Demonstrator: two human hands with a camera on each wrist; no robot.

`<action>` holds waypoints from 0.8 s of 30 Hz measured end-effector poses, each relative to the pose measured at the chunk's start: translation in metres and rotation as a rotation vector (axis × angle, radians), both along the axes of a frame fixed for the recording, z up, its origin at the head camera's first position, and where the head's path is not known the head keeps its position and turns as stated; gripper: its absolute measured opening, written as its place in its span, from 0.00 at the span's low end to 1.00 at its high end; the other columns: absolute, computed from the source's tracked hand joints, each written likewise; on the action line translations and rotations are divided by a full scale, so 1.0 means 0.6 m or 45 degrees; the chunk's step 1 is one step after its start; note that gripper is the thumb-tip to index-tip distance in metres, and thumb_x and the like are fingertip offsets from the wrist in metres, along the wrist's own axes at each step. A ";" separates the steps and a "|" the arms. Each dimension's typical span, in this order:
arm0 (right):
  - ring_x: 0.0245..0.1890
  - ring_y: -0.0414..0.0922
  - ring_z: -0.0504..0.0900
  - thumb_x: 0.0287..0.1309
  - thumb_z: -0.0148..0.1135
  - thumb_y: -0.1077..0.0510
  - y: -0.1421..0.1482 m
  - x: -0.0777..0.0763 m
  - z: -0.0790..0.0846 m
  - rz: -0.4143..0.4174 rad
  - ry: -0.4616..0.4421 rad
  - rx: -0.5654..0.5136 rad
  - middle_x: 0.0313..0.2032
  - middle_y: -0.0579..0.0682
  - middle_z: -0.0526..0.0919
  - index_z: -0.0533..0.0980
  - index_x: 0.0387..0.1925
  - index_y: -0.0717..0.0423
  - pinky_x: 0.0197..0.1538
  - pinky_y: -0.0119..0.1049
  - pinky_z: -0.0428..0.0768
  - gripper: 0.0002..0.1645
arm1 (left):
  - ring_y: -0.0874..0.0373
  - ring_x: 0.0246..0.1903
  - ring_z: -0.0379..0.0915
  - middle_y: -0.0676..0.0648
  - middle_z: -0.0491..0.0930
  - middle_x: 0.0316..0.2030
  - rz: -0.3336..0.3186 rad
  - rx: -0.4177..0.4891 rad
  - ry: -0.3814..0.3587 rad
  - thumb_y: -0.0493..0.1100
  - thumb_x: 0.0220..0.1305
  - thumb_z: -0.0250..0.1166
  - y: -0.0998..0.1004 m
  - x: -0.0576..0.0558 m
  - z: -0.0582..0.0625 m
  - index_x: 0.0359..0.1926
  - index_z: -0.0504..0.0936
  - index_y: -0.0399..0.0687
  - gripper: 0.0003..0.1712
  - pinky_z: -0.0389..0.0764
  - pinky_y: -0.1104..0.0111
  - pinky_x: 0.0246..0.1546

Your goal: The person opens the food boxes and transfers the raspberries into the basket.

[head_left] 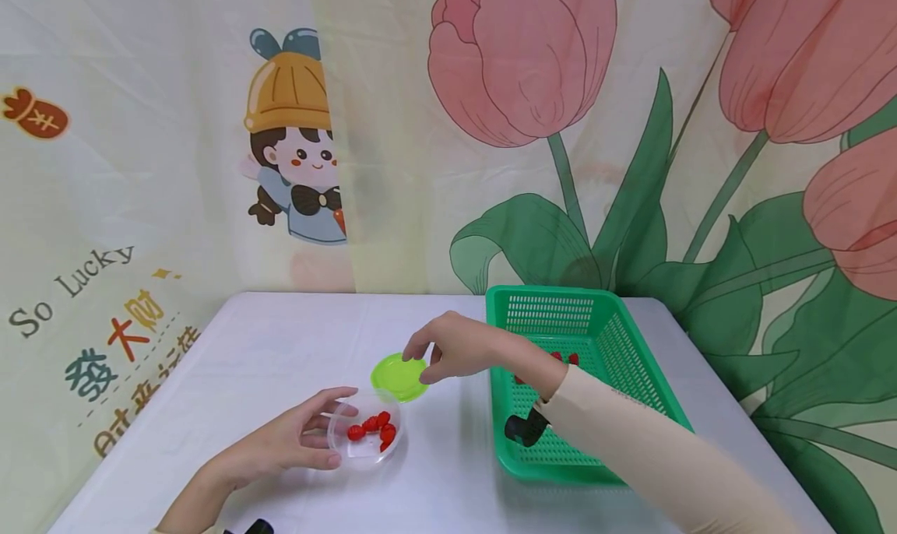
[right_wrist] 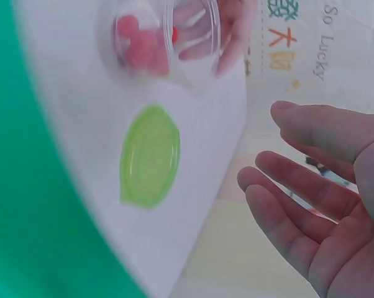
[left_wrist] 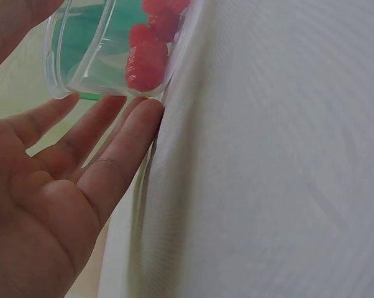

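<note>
A round clear plastic tub (head_left: 366,450) with several red berry-like pieces (head_left: 387,433) in it stands on the white table. My left hand (head_left: 297,434) reaches round its left side, thumb toward the near side and index finger toward the far side. Close up in the left wrist view, the fingertips (left_wrist: 151,110) are right at the tub's wall, with the palm apart from it. A lime-green lid (head_left: 398,378) lies flat just behind the tub. Over the lid's right edge hovers my right hand (head_left: 455,349), fingers loosely bent with nothing between them in the right wrist view.
To the right stands a green mesh basket (head_left: 506,460), partly hidden under my right forearm, with several red pieces (head_left: 573,359) inside. Behind the white table (head_left: 294,331) hangs a printed cloth (head_left: 392,168) with tulips and a cartoon figure.
</note>
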State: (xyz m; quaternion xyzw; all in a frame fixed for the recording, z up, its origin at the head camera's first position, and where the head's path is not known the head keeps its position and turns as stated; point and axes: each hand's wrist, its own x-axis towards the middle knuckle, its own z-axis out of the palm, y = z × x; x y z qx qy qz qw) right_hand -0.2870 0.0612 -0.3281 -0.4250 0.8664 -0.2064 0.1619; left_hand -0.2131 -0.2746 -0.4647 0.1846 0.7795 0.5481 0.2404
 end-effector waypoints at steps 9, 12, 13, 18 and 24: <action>0.41 0.34 0.84 0.64 0.76 0.57 -0.071 0.010 -0.042 0.053 -0.062 0.002 0.51 0.44 0.89 0.86 0.59 0.49 0.41 0.23 0.83 0.22 | 0.41 0.67 0.75 0.36 0.66 0.73 0.006 0.006 -0.020 0.40 0.68 0.74 0.000 0.002 0.001 0.83 0.55 0.55 0.51 0.83 0.68 0.57; 0.42 0.34 0.84 0.64 0.76 0.58 -0.086 0.015 -0.052 0.057 -0.079 0.012 0.52 0.45 0.89 0.85 0.60 0.50 0.41 0.22 0.83 0.23 | 0.40 0.67 0.75 0.34 0.66 0.73 -0.008 0.023 -0.012 0.40 0.68 0.73 -0.001 0.002 0.002 0.83 0.55 0.56 0.50 0.84 0.68 0.57; 0.42 0.34 0.84 0.64 0.76 0.58 -0.090 0.017 -0.054 0.056 -0.087 0.012 0.53 0.46 0.89 0.85 0.61 0.50 0.40 0.22 0.83 0.23 | 0.40 0.67 0.75 0.34 0.66 0.73 -0.014 0.030 -0.009 0.39 0.68 0.73 -0.001 0.003 0.002 0.83 0.55 0.55 0.50 0.84 0.68 0.57; 0.40 0.34 0.83 0.64 0.76 0.60 -0.106 0.026 -0.068 0.059 -0.116 0.015 0.53 0.47 0.89 0.85 0.61 0.51 0.39 0.22 0.83 0.23 | 0.40 0.67 0.75 0.35 0.66 0.73 -0.019 0.028 0.000 0.39 0.69 0.72 -0.002 0.002 0.000 0.82 0.57 0.59 0.48 0.84 0.67 0.58; 0.35 0.32 0.83 0.64 0.75 0.60 -0.121 0.034 -0.079 0.081 -0.097 0.048 0.49 0.47 0.89 0.86 0.59 0.50 0.39 0.22 0.81 0.22 | 0.41 0.67 0.75 0.36 0.65 0.74 -0.026 0.040 0.001 0.38 0.69 0.72 -0.003 0.002 -0.002 0.81 0.59 0.62 0.47 0.84 0.65 0.58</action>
